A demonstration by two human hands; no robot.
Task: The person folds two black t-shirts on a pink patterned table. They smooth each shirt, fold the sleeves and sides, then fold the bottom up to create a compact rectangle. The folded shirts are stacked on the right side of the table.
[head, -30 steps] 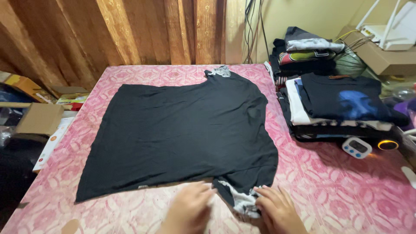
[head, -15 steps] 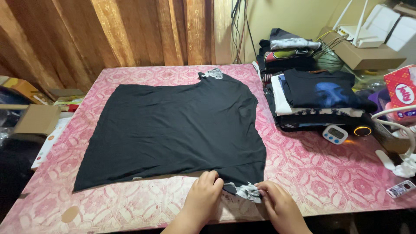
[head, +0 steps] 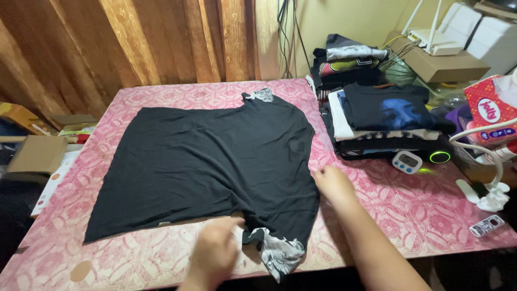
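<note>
Across most of the pink patterned table [head: 409, 215] lies a black t-shirt [head: 215, 161], spread flat with its hem toward the left and the neck end toward the right. Its far sleeve [head: 262, 95] shows a grey printed edge, while the near sleeve [head: 280, 256] hangs partly over the table's front edge — its tip is cut off from view. Stacked folded clothes [head: 388, 118] sit at the right, well apart from the hands. Left hand [head: 215, 253] rests at the shirt's near edge just beside that sleeve, but it's blurred, so I can't tell what its fingers are doing. Right hand [head: 333, 184] lies flat at the shirt's right edge, fingers loosely together, pinching nothing. A small white timer [head: 406, 161] sits by the stack.
</note>
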